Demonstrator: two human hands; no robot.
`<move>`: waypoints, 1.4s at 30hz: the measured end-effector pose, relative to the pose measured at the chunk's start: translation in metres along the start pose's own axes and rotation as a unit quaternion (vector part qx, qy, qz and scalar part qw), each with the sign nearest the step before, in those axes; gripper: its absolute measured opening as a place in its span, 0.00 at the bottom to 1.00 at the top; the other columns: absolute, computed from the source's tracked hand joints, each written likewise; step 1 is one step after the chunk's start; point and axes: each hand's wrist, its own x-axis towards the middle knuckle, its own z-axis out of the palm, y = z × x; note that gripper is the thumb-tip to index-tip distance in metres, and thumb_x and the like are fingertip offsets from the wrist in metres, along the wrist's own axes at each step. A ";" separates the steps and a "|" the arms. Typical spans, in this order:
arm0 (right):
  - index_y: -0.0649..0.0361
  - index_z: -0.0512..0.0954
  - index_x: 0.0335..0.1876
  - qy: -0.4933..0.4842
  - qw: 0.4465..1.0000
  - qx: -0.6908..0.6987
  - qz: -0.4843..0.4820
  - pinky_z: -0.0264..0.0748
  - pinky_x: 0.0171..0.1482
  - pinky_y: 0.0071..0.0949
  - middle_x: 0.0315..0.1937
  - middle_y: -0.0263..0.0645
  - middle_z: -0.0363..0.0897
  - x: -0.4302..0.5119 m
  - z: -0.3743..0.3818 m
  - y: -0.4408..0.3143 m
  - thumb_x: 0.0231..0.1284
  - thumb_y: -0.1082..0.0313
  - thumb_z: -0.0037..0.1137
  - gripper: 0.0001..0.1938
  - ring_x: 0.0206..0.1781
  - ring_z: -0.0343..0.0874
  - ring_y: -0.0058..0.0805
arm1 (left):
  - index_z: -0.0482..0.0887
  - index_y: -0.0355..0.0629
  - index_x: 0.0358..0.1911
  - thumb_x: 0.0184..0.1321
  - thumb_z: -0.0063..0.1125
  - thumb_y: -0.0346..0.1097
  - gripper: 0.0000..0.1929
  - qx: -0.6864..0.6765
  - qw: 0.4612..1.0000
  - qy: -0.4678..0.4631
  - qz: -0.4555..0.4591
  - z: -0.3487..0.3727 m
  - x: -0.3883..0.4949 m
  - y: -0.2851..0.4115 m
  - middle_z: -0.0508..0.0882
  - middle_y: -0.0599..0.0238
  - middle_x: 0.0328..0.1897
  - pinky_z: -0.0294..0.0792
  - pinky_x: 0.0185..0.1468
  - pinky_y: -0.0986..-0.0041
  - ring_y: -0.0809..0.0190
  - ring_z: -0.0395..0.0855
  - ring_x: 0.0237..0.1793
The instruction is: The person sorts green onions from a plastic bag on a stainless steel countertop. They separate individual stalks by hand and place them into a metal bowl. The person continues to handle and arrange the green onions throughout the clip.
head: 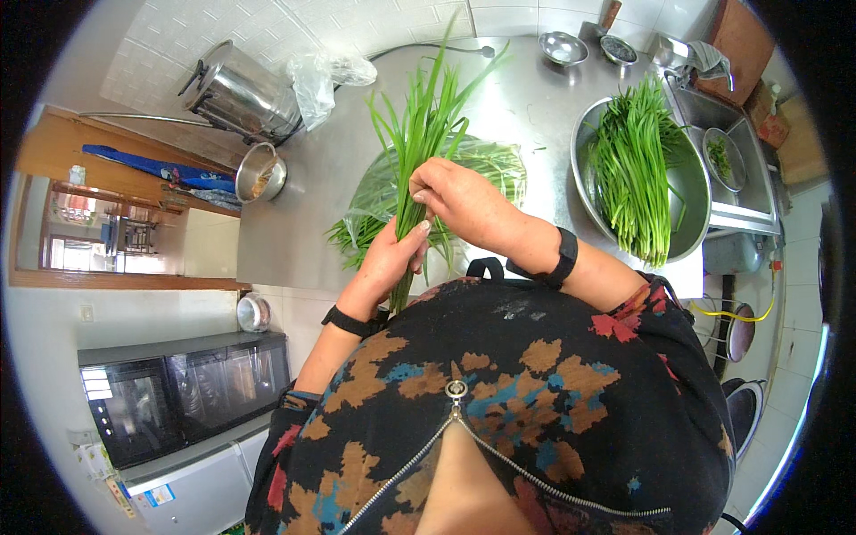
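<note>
A bunch of long green leafy stalks, like garlic chives (418,127), stands upright in front of me, with my left hand (394,254) closed around its lower part. My right hand (451,197) touches the bunch just above, thumb and fingertips pinched together at its side; whether a leaf is between them cannot be told. Behind both hands, a clear plastic bag (381,180) with more chives lies on the steel worktop (307,221). To the right, a large steel basin (692,200) holds a thick pile of chives (632,174).
A steel sink (749,140) with a strainer (725,160) adjoins the worktop at right. Small steel bowls (563,48) and a cleaver (602,23) are at the back. At left stand a steel pot (261,174), a large steel canister (241,87) and a crumpled plastic bag (314,87).
</note>
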 end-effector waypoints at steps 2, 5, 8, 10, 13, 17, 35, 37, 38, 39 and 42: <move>0.64 0.77 0.42 -0.025 0.989 0.115 0.086 0.76 0.41 0.28 0.35 0.38 0.78 -0.001 0.002 0.001 0.69 0.71 0.52 0.05 0.38 0.81 0.27 | 0.74 0.45 0.46 0.74 0.52 0.43 0.10 -0.013 1.000 -0.012 -0.004 0.000 -0.002 0.002 0.73 0.74 0.27 0.66 0.28 0.77 0.72 0.69 0.23; 0.63 0.77 0.42 -0.030 0.941 0.290 0.172 0.75 0.39 0.23 0.33 0.33 0.77 -0.001 0.005 0.004 0.72 0.70 0.52 0.05 0.36 0.78 0.19 | 0.73 0.47 0.47 0.75 0.50 0.43 0.09 -0.012 0.999 -0.032 -0.010 -0.002 -0.002 0.008 0.74 0.72 0.30 0.66 0.30 0.76 0.71 0.69 0.24; 0.64 0.77 0.42 -0.006 0.908 0.377 0.184 0.75 0.38 0.22 0.32 0.32 0.78 -0.003 0.008 0.007 0.72 0.69 0.53 0.06 0.33 0.76 0.18 | 0.73 0.48 0.48 0.75 0.50 0.43 0.09 -0.020 0.999 -0.041 -0.005 -0.002 -0.003 0.013 0.73 0.73 0.30 0.65 0.30 0.77 0.71 0.69 0.24; 0.63 0.77 0.43 -0.011 0.894 0.409 0.184 0.74 0.39 0.21 0.32 0.32 0.78 -0.004 0.009 0.009 0.73 0.69 0.52 0.06 0.34 0.76 0.19 | 0.73 0.49 0.48 0.75 0.50 0.44 0.09 -0.020 0.999 -0.041 -0.003 -0.001 -0.004 0.015 0.73 0.73 0.30 0.65 0.30 0.77 0.71 0.68 0.24; 0.63 0.76 0.45 -0.006 0.856 0.477 0.198 0.73 0.41 0.20 0.33 0.31 0.77 -0.006 0.009 0.009 0.74 0.69 0.51 0.06 0.35 0.75 0.18 | 0.73 0.48 0.48 0.76 0.49 0.44 0.09 -0.040 0.998 -0.053 0.003 -0.002 -0.004 0.017 0.73 0.74 0.30 0.65 0.30 0.77 0.72 0.68 0.24; 0.63 0.76 0.45 0.026 0.840 0.515 0.168 0.73 0.41 0.20 0.34 0.30 0.77 -0.003 0.002 0.010 0.74 0.69 0.51 0.06 0.36 0.75 0.18 | 0.75 0.44 0.55 0.76 0.48 0.44 0.14 -0.050 0.997 -0.055 0.010 -0.002 -0.003 0.015 0.73 0.74 0.30 0.66 0.31 0.77 0.72 0.68 0.25; 0.58 0.85 0.47 0.266 0.897 -0.353 0.015 0.76 0.58 0.37 0.47 0.45 0.84 -0.007 -0.124 0.145 0.57 0.78 0.52 0.14 0.53 0.81 0.46 | 0.67 0.35 0.68 0.77 0.45 0.49 0.27 -0.305 0.948 -0.085 -0.010 -0.037 -0.006 0.015 0.75 0.69 0.35 0.70 0.39 0.74 0.69 0.72 0.30; 0.56 0.83 0.51 0.164 0.957 -0.235 0.052 0.74 0.61 0.37 0.51 0.46 0.82 -0.006 -0.119 0.122 0.56 0.81 0.50 0.18 0.56 0.79 0.47 | 0.67 0.33 0.68 0.77 0.45 0.49 0.27 -0.310 0.948 -0.074 -0.016 -0.038 -0.003 0.016 0.75 0.69 0.35 0.69 0.38 0.74 0.69 0.72 0.31; 0.55 0.81 0.55 0.120 0.945 -0.302 0.047 0.72 0.65 0.37 0.57 0.46 0.79 -0.006 -0.117 0.107 0.53 0.84 0.50 0.23 0.61 0.75 0.48 | 0.68 0.32 0.67 0.77 0.45 0.47 0.26 -0.323 0.943 -0.078 -0.017 -0.038 -0.002 0.016 0.74 0.70 0.34 0.69 0.38 0.74 0.70 0.71 0.31; 0.54 0.80 0.57 0.122 0.946 -0.297 0.035 0.71 0.66 0.38 0.59 0.45 0.78 -0.004 -0.109 0.092 0.53 0.84 0.50 0.25 0.63 0.74 0.48 | 0.68 0.33 0.66 0.77 0.46 0.46 0.25 -0.324 0.942 -0.078 -0.025 -0.038 -0.002 0.017 0.74 0.69 0.34 0.69 0.38 0.74 0.69 0.72 0.31; 0.50 0.75 0.64 0.115 0.944 -0.289 -0.107 0.68 0.69 0.40 0.65 0.42 0.73 0.005 -0.078 0.046 0.53 0.84 0.52 0.30 0.68 0.70 0.48 | 0.71 0.33 0.64 0.76 0.47 0.45 0.23 -0.324 0.941 -0.083 -0.050 -0.040 0.000 0.022 0.76 0.67 0.34 0.71 0.38 0.73 0.67 0.74 0.31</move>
